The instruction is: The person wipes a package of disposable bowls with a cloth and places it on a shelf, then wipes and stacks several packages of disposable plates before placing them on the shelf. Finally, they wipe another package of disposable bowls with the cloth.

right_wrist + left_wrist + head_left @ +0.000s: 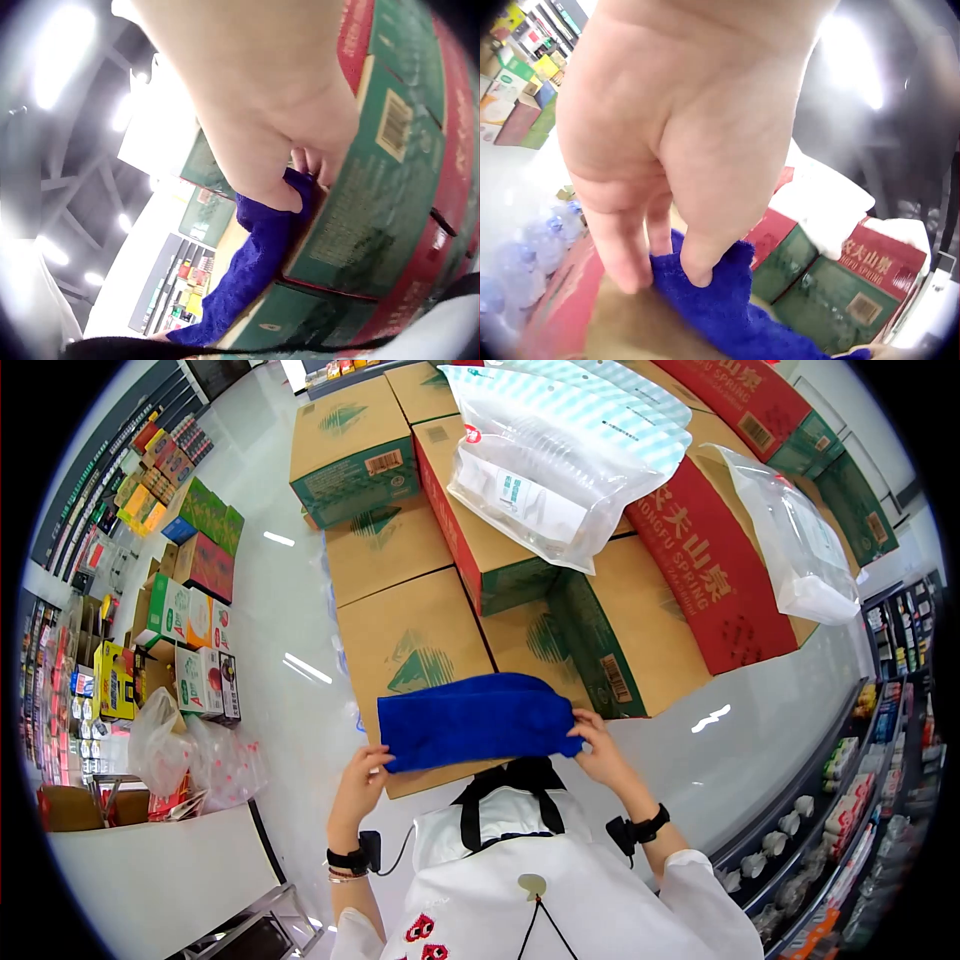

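A folded blue plush cloth [478, 720] lies across the front cardboard box [405, 640], its long side facing the person. At its left end my left hand [358, 778] pinches the edge; the left wrist view shows the thumb [699, 262] on top of the cloth and the fingers at its far side. My right hand [603, 753] holds the opposite end near the corner. From the right wrist, the thumb [281, 196] presses on the cloth with curled fingertips behind it, close beside a green box side [360, 202].
Stacked cartons, some with a red band [705, 575], rise ahead and to the right. Clear plastic packs [540, 480] lie on top. Shelves [850, 830] run along the right, and a white counter [160, 880] stands at left with plastic bags [220, 760] behind it.
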`<state>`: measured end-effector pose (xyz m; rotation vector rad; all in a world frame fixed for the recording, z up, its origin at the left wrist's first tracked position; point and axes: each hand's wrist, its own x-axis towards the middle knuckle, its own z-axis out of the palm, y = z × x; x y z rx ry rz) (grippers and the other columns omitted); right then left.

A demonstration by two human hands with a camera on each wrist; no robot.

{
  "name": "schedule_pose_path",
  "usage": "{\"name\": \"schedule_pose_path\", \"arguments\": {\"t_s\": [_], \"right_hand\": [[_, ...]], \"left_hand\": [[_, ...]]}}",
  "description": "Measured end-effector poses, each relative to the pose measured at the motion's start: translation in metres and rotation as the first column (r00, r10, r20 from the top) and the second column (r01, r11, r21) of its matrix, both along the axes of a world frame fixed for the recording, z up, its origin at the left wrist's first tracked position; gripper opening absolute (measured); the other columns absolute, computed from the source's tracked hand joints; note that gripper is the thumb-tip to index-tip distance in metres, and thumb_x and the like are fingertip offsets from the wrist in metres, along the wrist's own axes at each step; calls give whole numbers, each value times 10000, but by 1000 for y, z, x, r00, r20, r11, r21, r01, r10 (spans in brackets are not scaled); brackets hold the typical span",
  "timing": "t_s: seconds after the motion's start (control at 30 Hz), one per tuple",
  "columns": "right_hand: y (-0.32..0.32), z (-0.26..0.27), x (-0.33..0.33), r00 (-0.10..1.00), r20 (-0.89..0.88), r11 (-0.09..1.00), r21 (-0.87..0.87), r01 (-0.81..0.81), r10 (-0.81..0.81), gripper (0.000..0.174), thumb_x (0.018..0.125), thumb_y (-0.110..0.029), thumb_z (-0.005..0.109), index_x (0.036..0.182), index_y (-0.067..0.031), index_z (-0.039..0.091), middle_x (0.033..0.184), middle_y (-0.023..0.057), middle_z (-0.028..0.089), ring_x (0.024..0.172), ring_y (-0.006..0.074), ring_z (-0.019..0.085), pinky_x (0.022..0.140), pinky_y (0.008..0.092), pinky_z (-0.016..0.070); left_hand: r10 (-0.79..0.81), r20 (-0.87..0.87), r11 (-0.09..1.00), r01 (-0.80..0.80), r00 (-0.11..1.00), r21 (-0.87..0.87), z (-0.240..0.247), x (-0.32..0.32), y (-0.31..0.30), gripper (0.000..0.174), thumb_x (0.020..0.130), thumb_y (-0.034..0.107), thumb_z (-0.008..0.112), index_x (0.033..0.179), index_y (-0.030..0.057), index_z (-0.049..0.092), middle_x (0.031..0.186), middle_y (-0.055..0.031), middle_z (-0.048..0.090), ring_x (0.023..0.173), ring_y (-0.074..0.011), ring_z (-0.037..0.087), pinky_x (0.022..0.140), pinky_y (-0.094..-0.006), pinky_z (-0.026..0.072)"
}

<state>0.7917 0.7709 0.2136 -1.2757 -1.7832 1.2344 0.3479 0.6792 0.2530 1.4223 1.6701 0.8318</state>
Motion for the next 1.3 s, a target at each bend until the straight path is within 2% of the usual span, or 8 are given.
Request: {"name": "schedule_pose_path", "arguments": {"t_s": [0.47, 0.57, 0.67, 0.8, 0.97, 1.1, 1.17, 1.3], "right_hand": [[-12, 26, -7, 831, 555, 968, 190, -162, 31, 306, 778, -63, 743, 1069, -120, 667, 1546, 211, 411, 1354, 465, 443, 1115, 500, 384], [9, 45, -8, 989, 144, 993, 110, -42, 26, 348, 816, 12, 621, 1157, -55, 642, 1436, 222, 529, 1307, 408, 507, 1088, 466, 424], [27, 59, -34, 964, 117, 946, 254, 203, -238, 420, 833, 57, 545, 1248, -3, 576, 1442, 230, 515, 1318, 403, 503, 1104, 468, 413], [36, 58, -69, 856, 411, 852, 520, 64, -315, 596, 874, 52, 539, 1461, -21, 461, 1514, 277, 403, 1369, 472, 414, 1148, 516, 349], [26, 5, -59, 788, 535, 939, 309, 151, -303, 783, 901, -235, 702, 1526, 46, 325, 1509, 340, 376, 1364, 496, 381, 1143, 518, 345], [21, 4, -61, 744, 583, 927, 351, 131, -326, 713, 911, -239, 696, 1493, 30, 385, 1398, 331, 485, 1279, 493, 452, 1096, 509, 379], [22, 10, -65, 849, 405, 936, 237, 259, -338, 546, 894, -219, 719, 1343, 12, 509, 1239, 276, 580, 1166, 456, 526, 1019, 510, 414], [33, 9, -73, 860, 316, 902, 304, 308, -400, 349, 864, -147, 737, 1133, -17, 558, 1103, 216, 611, 1070, 413, 568, 946, 490, 444]], "left_hand": [[-17, -350, 991, 62, 937, 119, -10, -4, 0, 343, 740, 43, 824, 1065, 77, 723, 1261, -138, 579, 1174, -333, 561, 1008, -429, 471], [60, 50, 992, -66, 997, 111, -4, -22, 22, 279, 819, 46, 786, 1081, 16, 695, 1174, -103, 608, 1086, -232, 617, 922, -338, 517], [184, 195, 972, -208, 963, 112, 6, -16, 56, 230, 889, 73, 742, 1107, 22, 688, 1160, -91, 608, 1070, -215, 621, 886, -313, 530], [368, -57, 923, -357, 928, 143, -33, 7, 78, 436, 943, 192, 721, 1292, -15, 560, 1204, -165, 574, 1085, -267, 578, 920, -367, 501], [267, -250, 963, -267, 931, 36, -40, 24, 70, 606, 865, 213, 797, 1321, -53, 500, 1197, -246, 541, 1128, -399, 534, 978, -446, 459], [329, -295, 944, -301, 897, 136, -58, 22, 71, 618, 876, 174, 795, 1346, -60, 468, 1205, -236, 570, 1088, -341, 591, 920, -412, 502], [470, 277, 883, -442, 838, -158, -54, 20, 80, 573, 927, 150, 756, 1362, -59, 446, 1177, -164, 623, 1042, -213, 627, 923, -335, 522], [470, 425, 880, -373, 774, -294, -30, 23, 88, 533, 947, 112, 726, 1361, -49, 433, 1146, -123, 653, 999, -144, 634, 891, -290, 524]]}}
